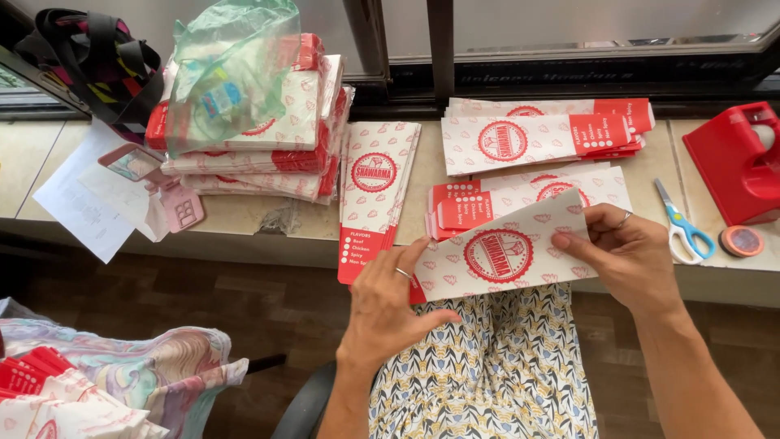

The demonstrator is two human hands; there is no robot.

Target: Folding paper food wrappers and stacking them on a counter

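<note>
A: Head view, looking down: the right hand (pixel 626 248) pinches the upper right edge of a flat white-and-red paper sleeve (pixel 508 254), thumb on top and fingers behind it. The left hand (pixel 388 302) lies flatter, fingers spread, thumb and forefinger closed on the sleeve's lower left corner.

B: Why held at opposite ends?

A: It seems to keep the paper taut and level, printed face up, just off the front edge of the counter (pixel 244 218) and over the lap.

B: And around the sleeve?

A: Just behind it, on the counter, a loose fan of similar sleeves (pixel 520 195); further back, a neater row (pixel 544 134) near the window. Left of the held sleeve, a narrow upright pile (pixel 374 195) hangs slightly over the counter's lip, likely for easy reach.

B: Further out?

A: Far left of it, a tall stack (pixel 268 146) with a green plastic bag (pixel 231 69) on top. To the right, scissors (pixel 681 228), a roll of tape (pixel 741 241) and a red tape dispenser (pixel 735 158). More sleeves sit in a cloth bundle (pixel 122 382) down left.
</note>
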